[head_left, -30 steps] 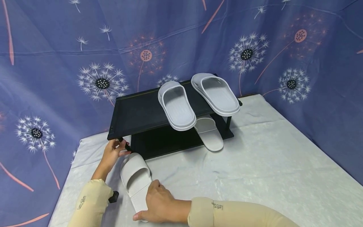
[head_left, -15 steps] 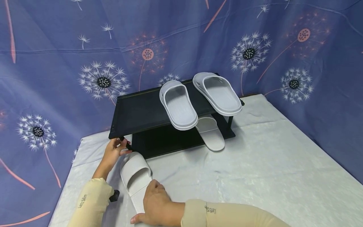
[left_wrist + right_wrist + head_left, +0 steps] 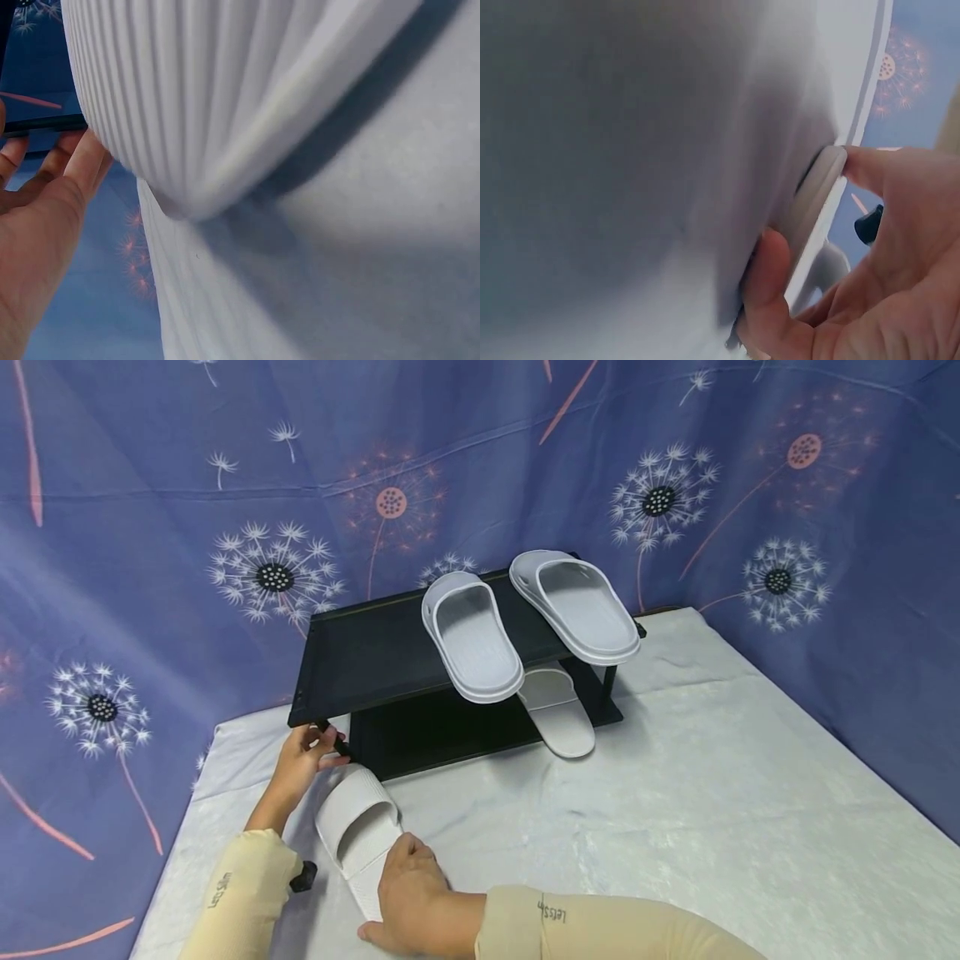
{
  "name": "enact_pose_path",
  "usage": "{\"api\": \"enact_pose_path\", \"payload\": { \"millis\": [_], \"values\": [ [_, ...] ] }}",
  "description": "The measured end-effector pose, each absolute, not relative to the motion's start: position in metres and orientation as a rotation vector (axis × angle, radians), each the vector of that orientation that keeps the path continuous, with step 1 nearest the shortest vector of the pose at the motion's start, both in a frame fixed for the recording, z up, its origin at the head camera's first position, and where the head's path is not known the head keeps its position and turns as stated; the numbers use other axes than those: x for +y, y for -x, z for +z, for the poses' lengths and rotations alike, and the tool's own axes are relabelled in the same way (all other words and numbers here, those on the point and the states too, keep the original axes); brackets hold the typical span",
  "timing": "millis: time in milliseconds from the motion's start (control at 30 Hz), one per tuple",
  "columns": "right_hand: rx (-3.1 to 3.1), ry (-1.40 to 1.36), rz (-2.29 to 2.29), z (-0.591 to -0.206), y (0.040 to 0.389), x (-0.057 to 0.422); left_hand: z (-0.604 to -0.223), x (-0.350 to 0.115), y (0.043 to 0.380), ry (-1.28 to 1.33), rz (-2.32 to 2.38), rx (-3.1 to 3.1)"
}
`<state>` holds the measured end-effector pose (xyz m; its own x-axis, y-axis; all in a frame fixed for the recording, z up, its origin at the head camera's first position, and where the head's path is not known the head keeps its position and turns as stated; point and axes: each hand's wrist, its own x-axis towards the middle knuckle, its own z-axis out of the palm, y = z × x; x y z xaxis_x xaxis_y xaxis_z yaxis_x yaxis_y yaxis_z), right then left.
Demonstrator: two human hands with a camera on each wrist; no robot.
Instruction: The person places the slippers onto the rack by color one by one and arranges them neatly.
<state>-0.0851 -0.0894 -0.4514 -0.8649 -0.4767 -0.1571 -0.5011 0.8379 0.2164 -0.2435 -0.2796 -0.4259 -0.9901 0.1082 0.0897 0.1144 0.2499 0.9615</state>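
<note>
My left hand (image 3: pixel 296 768) holds the front left post (image 3: pixel 335 742) of a black two-tier shoe rack (image 3: pixel 367 652), fingers curled around it. With my right hand (image 3: pixel 420 893) I grip the heel end of a light grey slide slipper (image 3: pixel 352 802). Its toe points at the rack's lower left corner, close to my left hand. The ribbed strap (image 3: pixel 187 90) fills much of the left wrist view. In the right wrist view, the fingers and thumb of my right hand (image 3: pixel 900 262) pinch the sole's edge (image 3: pixel 817 195). A matching slide slipper (image 3: pixel 561 718) rests at the right of the lower shelf.
Two pale grey clogs, one left (image 3: pixel 480 647) and one right (image 3: pixel 588 614), stand on the top shelf. A white cloth (image 3: pixel 712 793) covers the table. Behind hangs a blue dandelion-print curtain (image 3: pixel 510 468). A small black object (image 3: pixel 303 877) shows beside my left sleeve.
The slipper has shifted very slightly to the left, and my right hand has moved a little left with it. My left hand keeps its hold on the post.
</note>
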Motion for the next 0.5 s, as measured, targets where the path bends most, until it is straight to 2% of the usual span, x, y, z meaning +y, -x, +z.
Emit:
{"api": "enact_pose_path", "payload": {
  "millis": [200, 500],
  "values": [
    [2.83, 0.856, 0.294, -0.442, 0.095, -0.083, -0.416, -0.276, 0.237, 0.222, -1.933, -2.465],
    [2.772, 0.802, 0.08, -0.429, 0.108, -0.071, -0.412, -0.273, 0.233, 0.239, -1.94, -2.448]
  ]
}}
